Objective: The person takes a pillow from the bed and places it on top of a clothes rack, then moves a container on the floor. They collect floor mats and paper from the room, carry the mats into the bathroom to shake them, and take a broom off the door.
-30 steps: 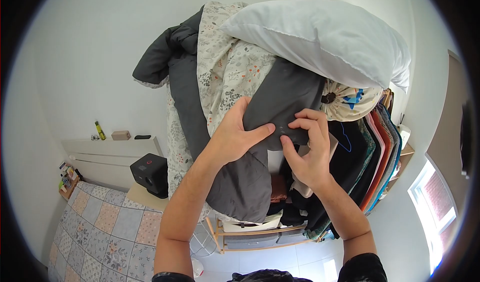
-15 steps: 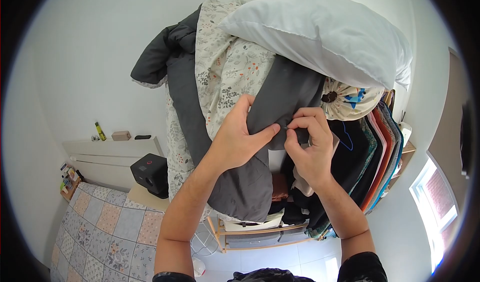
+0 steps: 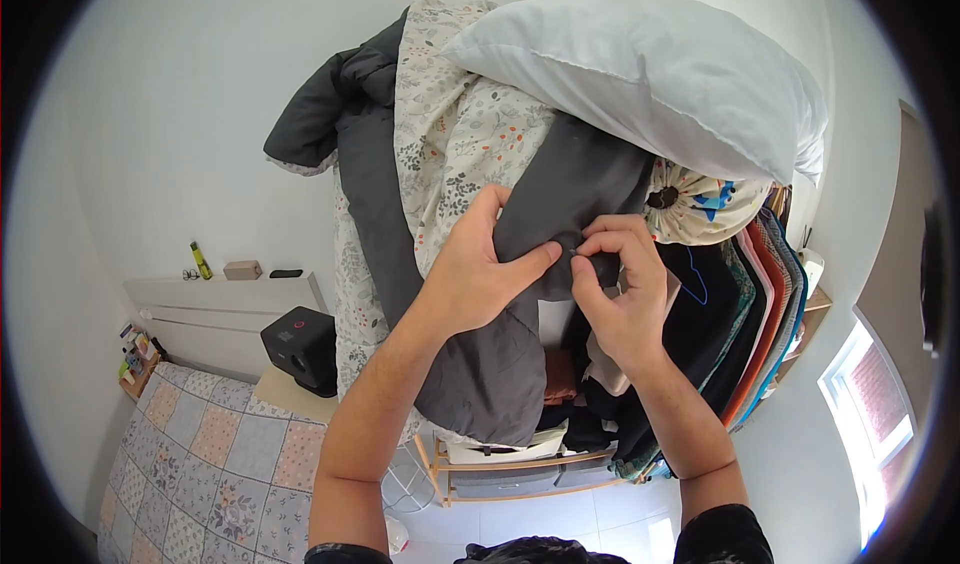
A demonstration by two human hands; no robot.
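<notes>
A dark grey quilt (image 3: 580, 169) with a floral-printed cream side (image 3: 495, 129) hangs in thick folds in front of me. My left hand (image 3: 485, 269) grips its grey edge, thumb on the near face and the fingers hidden behind the cloth. Just to the right, my right hand (image 3: 622, 274) is closed in a pinch at the same edge. A tiny pale bit shows by its fingertips, too small to name. The two thumbs are close together but apart. Above both hands, a white pillow (image 3: 650, 74) lies on the pile.
A drawstring bag (image 3: 720, 204) sits under the pillow. Hanging clothes (image 3: 765, 304) fill the rack at right, above a wooden lower frame (image 3: 530, 462). On the left are a black box-shaped device (image 3: 300, 349) and a bed with a patchwork cover (image 3: 215, 454). A window (image 3: 870, 404) is at far right.
Both hands keep nearly the same hold on the grey edge. The right fingertips have shifted very slightly, and the whole view has drifted a little.
</notes>
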